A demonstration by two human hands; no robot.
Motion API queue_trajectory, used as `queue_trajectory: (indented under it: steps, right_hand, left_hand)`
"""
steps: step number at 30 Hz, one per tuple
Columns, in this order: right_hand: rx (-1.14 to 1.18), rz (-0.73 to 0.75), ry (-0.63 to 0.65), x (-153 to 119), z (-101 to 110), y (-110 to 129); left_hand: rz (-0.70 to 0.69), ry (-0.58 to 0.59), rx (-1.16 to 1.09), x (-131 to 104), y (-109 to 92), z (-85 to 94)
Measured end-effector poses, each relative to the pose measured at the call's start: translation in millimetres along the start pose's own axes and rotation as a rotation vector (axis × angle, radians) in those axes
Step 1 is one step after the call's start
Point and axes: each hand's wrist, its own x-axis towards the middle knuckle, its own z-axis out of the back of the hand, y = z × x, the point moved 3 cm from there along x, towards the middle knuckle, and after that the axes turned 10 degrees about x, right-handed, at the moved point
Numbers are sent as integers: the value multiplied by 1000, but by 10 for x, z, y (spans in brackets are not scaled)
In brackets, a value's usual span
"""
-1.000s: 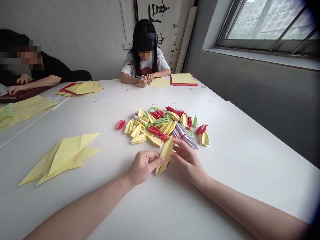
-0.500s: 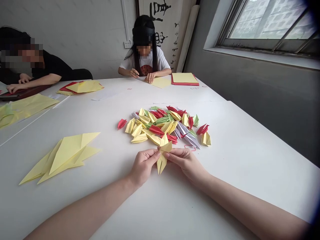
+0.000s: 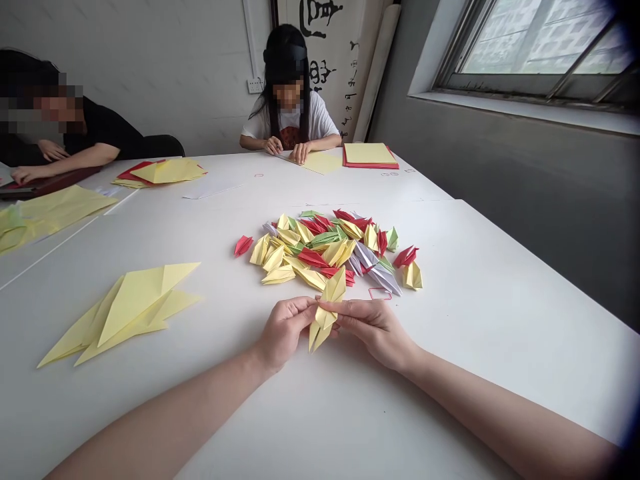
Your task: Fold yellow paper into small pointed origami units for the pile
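Between both hands is a yellow folded paper piece (image 3: 332, 293), its pointed flap upward and two narrow points downward. My left hand (image 3: 285, 330) pinches its left edge between thumb and fingers. My right hand (image 3: 377, 330) grips it from the right, with the index finger lying across its front. Just beyond the hands lies a pile of folded paper pieces (image 3: 325, 257) in yellow, red, green and pale purple. To the left, several larger yellow folded sheets (image 3: 135, 303) overlap on the white table (image 3: 320, 413).
Across the table a person (image 3: 290, 120) bends over a yellow sheet, beside a stack of yellow and red paper (image 3: 370, 155). Another person (image 3: 75, 133) sits at the far left. Yellow and red sheets (image 3: 165, 171) lie at the back left. A wall and window (image 3: 540, 47) border the right side.
The yellow paper piece has tilted, its top now leaning right and its raised flap lying flatter. My right index finger has moved across its front.
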Motion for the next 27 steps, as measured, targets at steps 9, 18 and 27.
queue_trajectory:
  steps: [9,18,27]
  right_hand:
    - [-422,314,119,-35,-31,180]
    - [-526,297,48,-57,-11,163]
    - [93,26,-96,60,66,69]
  left_hand:
    - [54,69,-24,30,13,40]
    - [70,219,-47,36,-67,83]
    - [33,174,-43,57,-61,78]
